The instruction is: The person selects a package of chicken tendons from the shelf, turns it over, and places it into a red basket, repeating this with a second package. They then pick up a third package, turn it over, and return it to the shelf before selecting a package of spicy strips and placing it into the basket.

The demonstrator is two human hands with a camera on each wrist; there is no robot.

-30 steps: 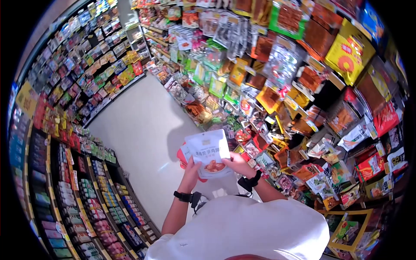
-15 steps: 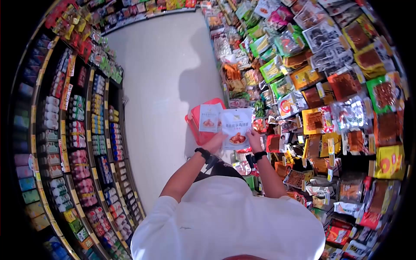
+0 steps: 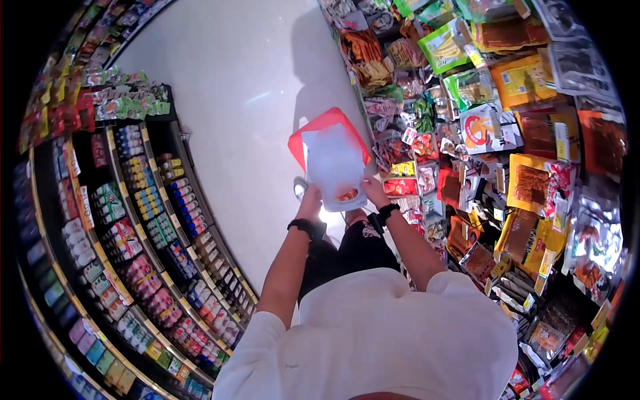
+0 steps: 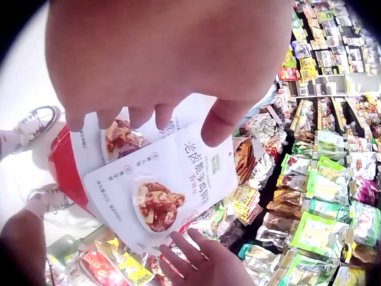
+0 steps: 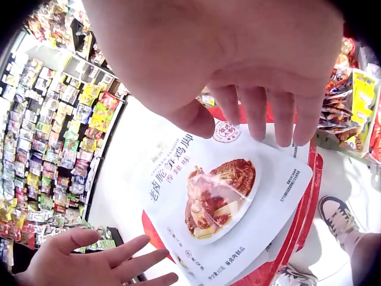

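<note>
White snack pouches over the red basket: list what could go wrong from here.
1. The right hand pinches only the top edge of the front pouch, so it may slip from that grip.
2. The left hand holds two overlapping pouches by an edge; the rear pouch could slide out.
3. The red basket lies on the floor beside crowded racks; a dropped pouch might miss it.

Bright, even shop light falls from overhead. The pale floor shows glare streaks and a soft shadow at the far end. Fisheye bending darkens every rim. Both wrist views blur close up, their white areas overexposed.
</note>
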